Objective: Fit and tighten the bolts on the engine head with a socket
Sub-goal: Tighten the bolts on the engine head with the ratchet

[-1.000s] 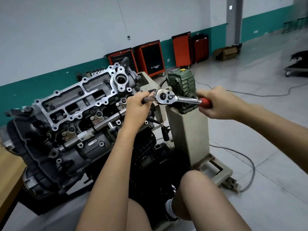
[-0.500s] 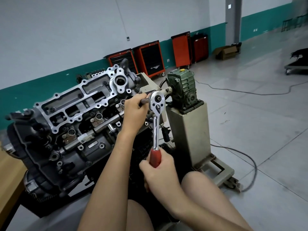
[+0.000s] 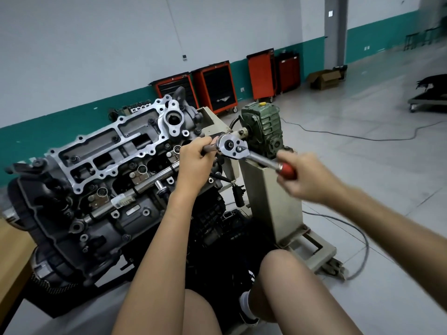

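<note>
Two grips: left hand [image 3: 193,160] wraps the steel extension bar [image 3: 209,148], right hand [image 3: 307,176] clasps the red-handled chrome ratchet [image 3: 232,147]. Keep the bar square through each swing.

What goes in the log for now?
left hand: holds socket extension | right hand: grips ratchet handle | bolt: hidden by left hand

1. A pale grey wall [image 3: 96,32] spans the far side, with a teal band [image 3: 60,119] along its base.
2. Red tool cabinets [image 3: 215,85] stand in a row against it, far centre.
3. A grey pillar [image 3: 335,32] rises far right, with an open cardboard box [image 3: 324,79] near its foot.
4. The floor [image 3: 362,170] is grey tile; a grey cable [image 3: 367,243] loops across it at right.
5. A wooden worktop [image 3: 12,257] corner shows near left.
</note>
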